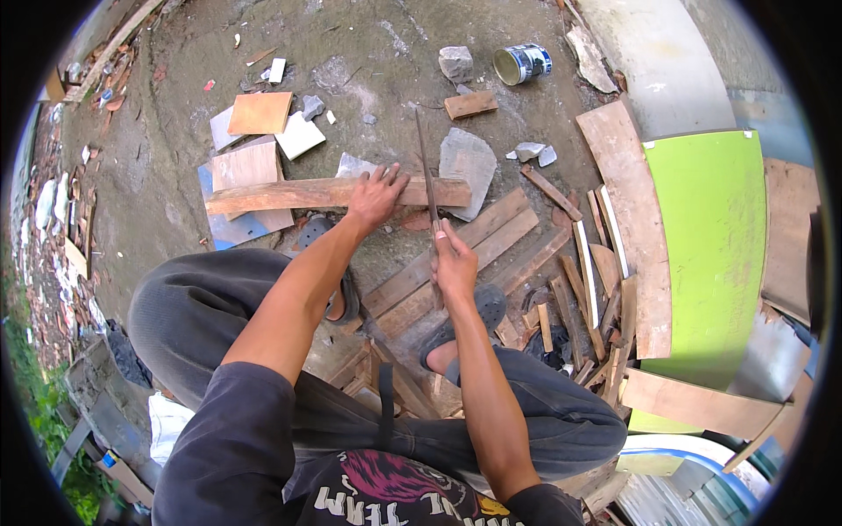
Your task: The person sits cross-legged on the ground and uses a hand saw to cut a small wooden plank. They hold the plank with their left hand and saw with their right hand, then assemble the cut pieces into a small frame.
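Fingers [391, 176] of the left hand [377, 196] lie spread and loosely apart over a wooden plank [289, 194], flat on top rather than gripping; those of the right hand [456, 261] are wrapped tightly round the near end of a long narrow blade [424, 149], thumb uppermost. Take the crossing of blade and plank as the middle of the clock, with 12 straight ahead of the person.

Rough grain shows on the plank, a straight, tan length with darker streaks, lying from 9 to 3. Its far-left end rests across a pale plywood piece [250, 164]; its right end overlaps a flat, jagged grey stone slab [467, 162]. Dark and thin, the blade is seen almost edge-on, so I cannot tell whether it bites the wood.

Gritty ground [377, 79] stretches ahead of the blade's tip, up to a chunky stone [456, 64] just past 12. A dented-looking metal can [526, 64] lies on its side at 1. Past 3 stands out a smooth lime-green panel [706, 237]. Weathered boards [487, 225] crowd the room between 4 and 7, under the person's feet.
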The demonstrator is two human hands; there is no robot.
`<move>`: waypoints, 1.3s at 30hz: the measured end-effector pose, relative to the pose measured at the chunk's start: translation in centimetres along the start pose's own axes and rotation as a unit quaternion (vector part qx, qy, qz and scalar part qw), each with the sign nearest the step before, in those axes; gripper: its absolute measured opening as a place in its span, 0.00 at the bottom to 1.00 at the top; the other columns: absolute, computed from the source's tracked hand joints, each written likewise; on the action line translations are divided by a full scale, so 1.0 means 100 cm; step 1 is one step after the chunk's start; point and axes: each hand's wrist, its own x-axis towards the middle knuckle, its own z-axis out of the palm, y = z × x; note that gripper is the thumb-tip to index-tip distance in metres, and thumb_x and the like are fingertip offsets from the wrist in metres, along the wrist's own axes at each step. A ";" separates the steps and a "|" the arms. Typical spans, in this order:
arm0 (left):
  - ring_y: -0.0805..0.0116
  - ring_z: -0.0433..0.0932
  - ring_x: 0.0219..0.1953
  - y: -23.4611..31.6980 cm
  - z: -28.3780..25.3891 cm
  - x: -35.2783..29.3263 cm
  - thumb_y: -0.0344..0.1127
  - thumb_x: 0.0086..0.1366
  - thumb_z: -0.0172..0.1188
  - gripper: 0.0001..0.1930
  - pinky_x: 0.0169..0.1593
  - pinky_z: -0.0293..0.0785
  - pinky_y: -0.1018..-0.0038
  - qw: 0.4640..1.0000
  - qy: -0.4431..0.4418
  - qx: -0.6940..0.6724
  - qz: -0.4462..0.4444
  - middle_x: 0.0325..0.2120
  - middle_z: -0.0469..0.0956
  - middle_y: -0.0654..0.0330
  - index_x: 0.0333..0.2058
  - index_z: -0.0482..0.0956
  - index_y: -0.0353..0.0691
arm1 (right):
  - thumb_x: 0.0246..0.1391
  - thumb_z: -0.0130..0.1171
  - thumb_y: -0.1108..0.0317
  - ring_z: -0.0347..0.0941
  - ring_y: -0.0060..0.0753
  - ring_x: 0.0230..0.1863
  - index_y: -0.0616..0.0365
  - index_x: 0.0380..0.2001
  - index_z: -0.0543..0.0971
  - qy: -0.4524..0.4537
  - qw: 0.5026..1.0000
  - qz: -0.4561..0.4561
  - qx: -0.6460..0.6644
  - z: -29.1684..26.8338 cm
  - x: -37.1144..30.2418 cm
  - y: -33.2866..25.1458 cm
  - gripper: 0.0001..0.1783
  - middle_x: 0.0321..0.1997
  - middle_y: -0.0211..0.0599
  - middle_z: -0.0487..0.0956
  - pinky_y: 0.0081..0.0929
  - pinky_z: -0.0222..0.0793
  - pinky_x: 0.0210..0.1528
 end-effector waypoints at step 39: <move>0.42 0.26 0.77 0.035 -0.022 0.032 0.76 0.65 0.42 0.48 0.70 0.24 0.33 0.963 -0.179 -0.088 -0.181 0.76 0.31 0.48 0.75 0.37 0.64 | 0.67 0.59 0.67 0.60 0.11 0.22 0.64 0.65 0.70 0.016 0.994 -0.024 0.104 -0.080 -0.136 -0.081 0.26 0.23 0.19 0.68 0.16 0.57 0.23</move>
